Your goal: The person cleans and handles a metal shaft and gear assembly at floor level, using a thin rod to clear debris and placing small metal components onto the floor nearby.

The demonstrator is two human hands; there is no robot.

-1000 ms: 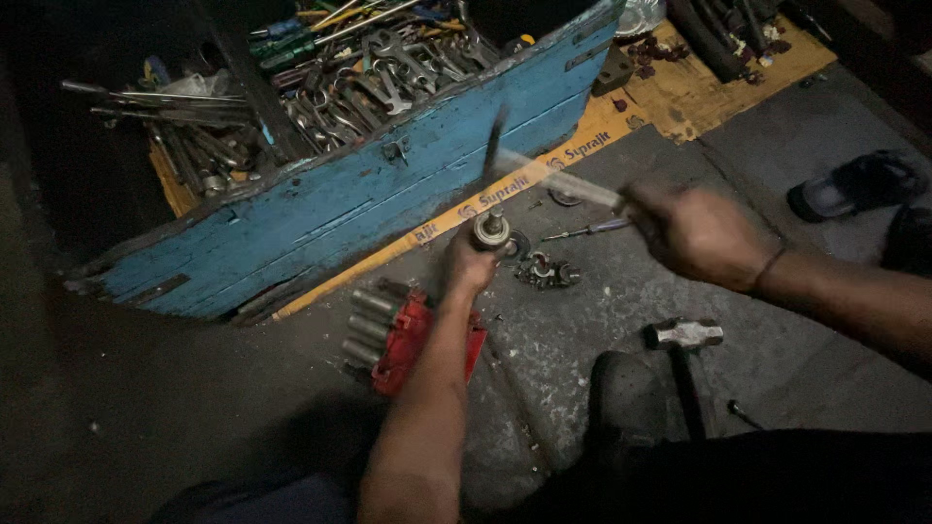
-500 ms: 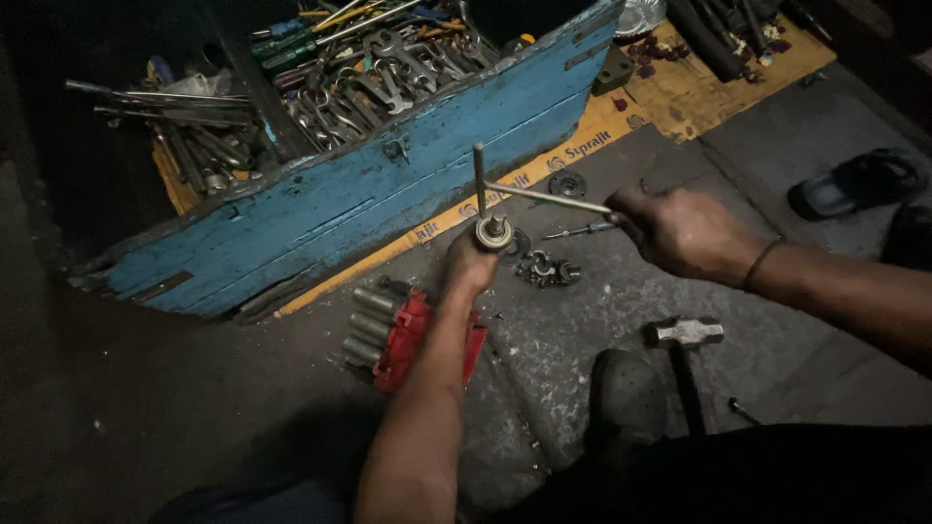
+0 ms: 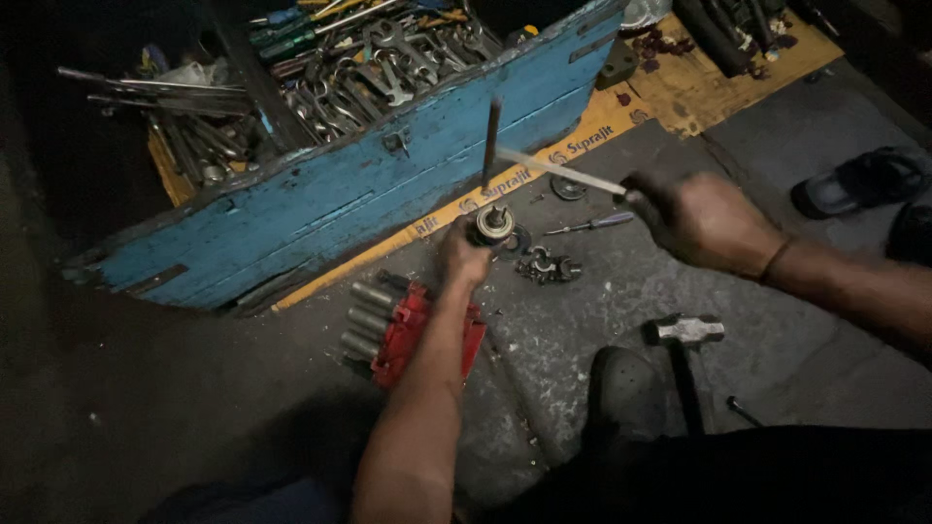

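Beside the blue toolbox (image 3: 320,209), left hand (image 3: 466,260) clamps a round metal part (image 3: 492,225); right hand (image 3: 701,218) grips the rod (image 3: 558,170) above it.

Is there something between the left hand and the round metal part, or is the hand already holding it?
Nothing visible stands between them. The left hand already grips the round metal part from below, on the floor.

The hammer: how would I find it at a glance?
Start at the long blue toolbox and come down across the grey floor, past the right hand. The hammer lies alone there, steel head up, dark handle pointing down; the red socket rack sits well to its left.
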